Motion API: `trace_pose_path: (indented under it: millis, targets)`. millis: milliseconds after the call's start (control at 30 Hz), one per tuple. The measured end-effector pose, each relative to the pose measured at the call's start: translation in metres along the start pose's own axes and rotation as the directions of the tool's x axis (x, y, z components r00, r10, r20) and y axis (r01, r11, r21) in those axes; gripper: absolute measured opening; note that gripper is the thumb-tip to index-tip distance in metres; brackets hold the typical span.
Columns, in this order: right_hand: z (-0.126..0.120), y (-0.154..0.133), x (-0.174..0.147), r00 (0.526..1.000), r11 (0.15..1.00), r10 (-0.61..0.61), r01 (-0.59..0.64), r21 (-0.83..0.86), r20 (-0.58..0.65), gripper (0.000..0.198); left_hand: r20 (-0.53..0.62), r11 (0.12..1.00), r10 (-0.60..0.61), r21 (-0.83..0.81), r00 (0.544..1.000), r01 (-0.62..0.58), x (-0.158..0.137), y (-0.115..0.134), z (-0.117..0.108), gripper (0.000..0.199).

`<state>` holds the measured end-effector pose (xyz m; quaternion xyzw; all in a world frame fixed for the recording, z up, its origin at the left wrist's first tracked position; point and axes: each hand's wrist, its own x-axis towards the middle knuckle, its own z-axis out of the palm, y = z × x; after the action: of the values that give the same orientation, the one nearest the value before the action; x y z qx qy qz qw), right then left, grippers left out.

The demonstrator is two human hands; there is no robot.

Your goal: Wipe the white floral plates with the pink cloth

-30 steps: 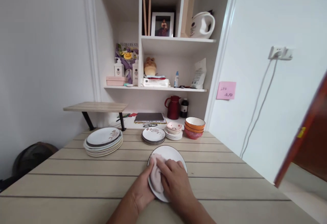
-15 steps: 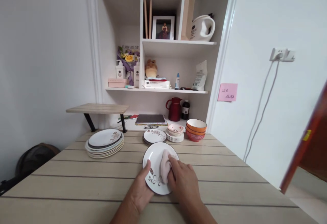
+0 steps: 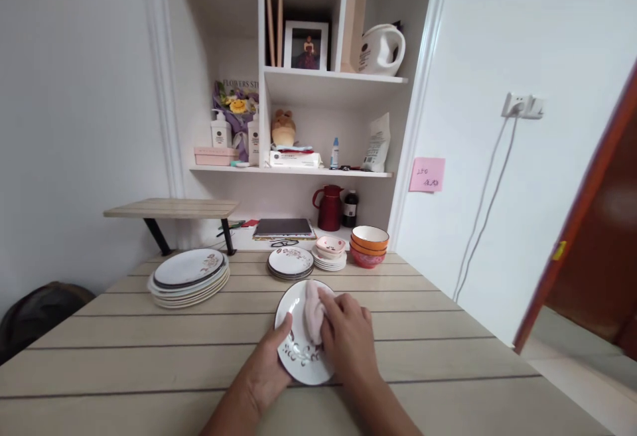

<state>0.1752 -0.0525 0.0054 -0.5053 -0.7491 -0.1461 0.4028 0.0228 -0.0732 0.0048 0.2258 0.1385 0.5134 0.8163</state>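
A white plate point(image 3: 294, 336) with a dark rim and a brown floral pattern is tilted above the table, near its middle. My left hand point(image 3: 269, 363) grips the plate's lower left edge, thumb on the face and the other fingers hidden beneath. Pressed against the plate's upper right face is a pale pink cloth point(image 3: 313, 313). My right hand point(image 3: 351, 336) is closed on that cloth, its fingertips partly hidden. Just beyond the plate stands a short stack of patterned plates point(image 3: 290, 261).
A taller stack of plates point(image 3: 189, 277) stands at left, below a small wooden riser point(image 3: 172, 208). At the back right are small pink dishes on white saucers point(image 3: 330, 262) and stacked orange and red bowls point(image 3: 369, 247). A dark red jug point(image 3: 329, 209) stands behind them.
The cloth in my right hand has shifted slightly up and left on the plate. My view has turned a little to the right. My left hand keeps its hold.
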Motion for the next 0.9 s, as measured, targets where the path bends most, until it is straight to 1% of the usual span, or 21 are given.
trace_pose_path:
  millis: [100, 200, 267, 333, 400, 467, 567, 633, 667, 733, 767, 800, 833, 867, 900]
  targets:
    - [0.002, 0.006, -0.001, 0.999, 0.999, 0.041, -0.042, -0.026, -0.024, 0.037, -0.004, 0.995, 0.089, -0.042, 0.996, -0.089, 0.001, 0.006, -0.007, 0.047]
    - [0.004, -0.001, -0.005, 1.000, 1.000, -0.012, 0.012, 0.012, 0.025, 0.023, 0.044, 0.987, 0.149, -0.070, 0.988, -0.146, 0.004, 0.011, -0.014, 0.045]
    - [0.004, -0.008, -0.007, 0.995, 0.995, -0.072, 0.068, 0.070, 0.069, 0.018, 0.065, 0.986, 0.152, -0.075, 0.986, -0.147, 0.005, 0.013, -0.016, 0.044]
    - [0.004, -0.015, -0.010, 0.985, 0.984, -0.131, 0.116, 0.138, 0.112, 0.023, 0.066, 0.990, 0.129, -0.069, 0.989, -0.124, 0.005, 0.013, -0.015, 0.044]
    - [0.004, -0.018, -0.011, 0.973, 0.970, -0.184, 0.157, 0.185, 0.142, 0.034, 0.057, 0.996, 0.078, -0.043, 0.995, -0.076, 0.005, 0.010, -0.013, 0.043]
    - [0.005, -0.019, -0.010, 0.965, 0.964, -0.209, 0.177, 0.196, 0.156, 0.046, 0.044, 1.000, 0.027, -0.002, 0.999, -0.027, 0.004, 0.006, -0.010, 0.039]
    - [0.007, -0.018, -0.008, 0.970, 0.972, -0.184, 0.156, 0.178, 0.156, 0.054, 0.007, 0.998, 0.013, 0.068, 1.000, -0.014, 0.002, 0.001, -0.007, 0.035]
    - [0.004, -0.017, -0.007, 0.974, 0.974, -0.157, 0.125, 0.191, 0.161, 0.057, -0.028, 0.993, 0.046, 0.107, 0.999, -0.043, 0.001, 0.000, -0.007, 0.036]
    - [0.002, -0.017, -0.007, 0.973, 0.968, -0.155, 0.115, 0.225, 0.172, 0.059, -0.042, 0.990, 0.071, 0.123, 0.997, -0.065, 0.001, 0.001, -0.007, 0.039]
    - [-0.005, -0.015, -0.007, 0.965, 0.928, -0.176, 0.097, 0.361, 0.192, 0.062, -0.065, 0.986, 0.117, 0.125, 0.991, -0.108, 0.001, 0.004, -0.009, 0.044]
    - [-0.008, -0.014, -0.007, 0.964, 0.888, -0.181, 0.075, 0.453, 0.195, 0.063, -0.080, 0.986, 0.133, 0.112, 0.988, -0.123, 0.002, 0.006, -0.011, 0.046]
    - [-0.010, -0.011, -0.006, 0.970, 0.836, -0.158, 0.031, 0.549, 0.186, 0.061, -0.097, 0.986, 0.145, 0.094, 0.985, -0.136, 0.002, 0.008, -0.014, 0.048]
    - [-0.010, -0.008, -0.005, 0.981, 0.775, -0.098, -0.030, 0.631, 0.167, 0.060, -0.121, 0.986, 0.160, 0.073, 0.980, -0.152, 0.004, 0.010, -0.016, 0.049]
    - [-0.010, -0.004, -0.004, 0.989, 0.706, 0.005, -0.108, 0.699, 0.147, 0.059, -0.155, 0.983, 0.180, 0.053, 0.971, -0.174, 0.005, 0.013, -0.020, 0.050]
    - [-0.008, 0.000, -0.002, 0.980, 0.624, 0.142, -0.199, 0.756, 0.140, 0.058, -0.191, 0.979, 0.205, 0.037, 0.960, -0.202, 0.007, 0.015, -0.023, 0.051]
